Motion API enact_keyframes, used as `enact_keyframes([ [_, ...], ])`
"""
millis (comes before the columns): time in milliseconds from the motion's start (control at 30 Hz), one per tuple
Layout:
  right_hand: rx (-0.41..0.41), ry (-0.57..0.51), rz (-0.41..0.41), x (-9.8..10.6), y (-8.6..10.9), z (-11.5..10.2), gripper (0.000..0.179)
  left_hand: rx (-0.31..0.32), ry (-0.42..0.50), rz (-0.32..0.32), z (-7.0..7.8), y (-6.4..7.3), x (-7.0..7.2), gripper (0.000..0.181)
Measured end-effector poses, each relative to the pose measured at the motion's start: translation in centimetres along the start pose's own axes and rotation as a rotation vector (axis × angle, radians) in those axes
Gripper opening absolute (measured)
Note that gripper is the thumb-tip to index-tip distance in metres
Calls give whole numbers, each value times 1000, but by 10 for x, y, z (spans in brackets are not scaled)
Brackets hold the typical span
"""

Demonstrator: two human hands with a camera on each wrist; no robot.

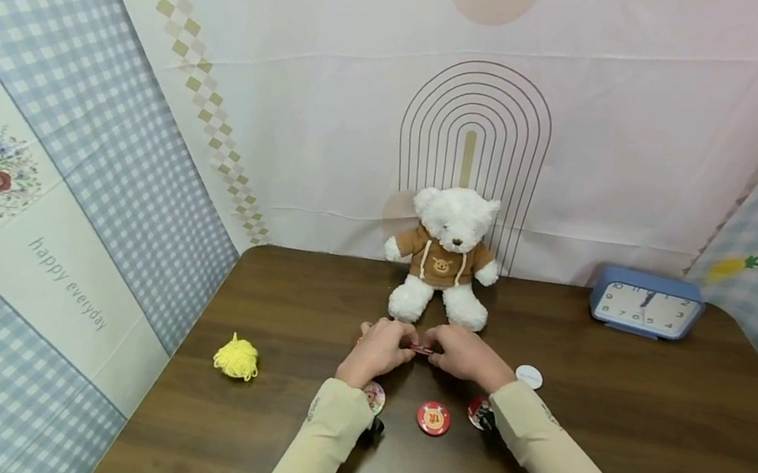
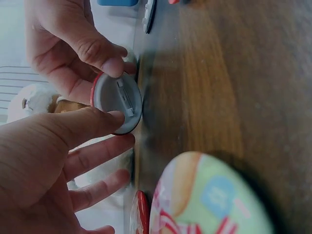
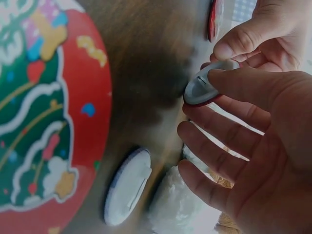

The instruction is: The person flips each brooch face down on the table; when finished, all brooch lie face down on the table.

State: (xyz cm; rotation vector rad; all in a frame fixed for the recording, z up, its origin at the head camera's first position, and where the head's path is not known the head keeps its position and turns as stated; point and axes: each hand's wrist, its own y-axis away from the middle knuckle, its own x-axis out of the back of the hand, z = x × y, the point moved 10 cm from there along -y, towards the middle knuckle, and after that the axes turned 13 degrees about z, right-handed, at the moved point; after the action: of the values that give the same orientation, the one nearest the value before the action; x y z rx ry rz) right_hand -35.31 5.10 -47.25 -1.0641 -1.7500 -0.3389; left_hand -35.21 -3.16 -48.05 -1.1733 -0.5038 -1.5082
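Between the fingertips of both hands is a round pin badge (image 2: 117,103) with a red rim; its grey back and pin face the wrists. My left hand (image 1: 382,349) pinches one side, thumb on the back, other fingers spread out. My right hand (image 1: 468,355) pinches the opposite side, thumb also on the back (image 3: 201,91). Under the left wrist lies a cartoon badge (image 1: 375,398), and a red badge (image 1: 433,418) lies between the forearms. A badge with a Christmas tree (image 3: 39,117) is near the right wrist. Another red badge (image 2: 141,213) is partly hidden behind the left hand.
A white teddy bear (image 1: 452,245) in a brown hoodie sits against the back cloth, just beyond the hands. Right of the right hand lies a white round badge (image 1: 529,376). A blue clock (image 1: 647,304) stands back right; yellow yarn (image 1: 237,357) lies left on the wooden table (image 1: 279,456).
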Motion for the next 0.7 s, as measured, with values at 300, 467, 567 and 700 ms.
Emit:
enact_keyframes([
  [300, 7, -1, 37, 1, -1, 0, 10, 6, 0, 17, 2, -2, 4, 5],
  [467, -1, -2, 38, 0, 0, -1, 12, 18, -4, 20, 1, -2, 3, 5],
  [567, -5, 5, 45, 0, 1, -1, 15, 28, -6, 16, 0, -2, 1, 4],
  [700, -9, 9, 63, 0, 0, 0, 14, 40, -4, 6, 0, -3, -1, 6],
])
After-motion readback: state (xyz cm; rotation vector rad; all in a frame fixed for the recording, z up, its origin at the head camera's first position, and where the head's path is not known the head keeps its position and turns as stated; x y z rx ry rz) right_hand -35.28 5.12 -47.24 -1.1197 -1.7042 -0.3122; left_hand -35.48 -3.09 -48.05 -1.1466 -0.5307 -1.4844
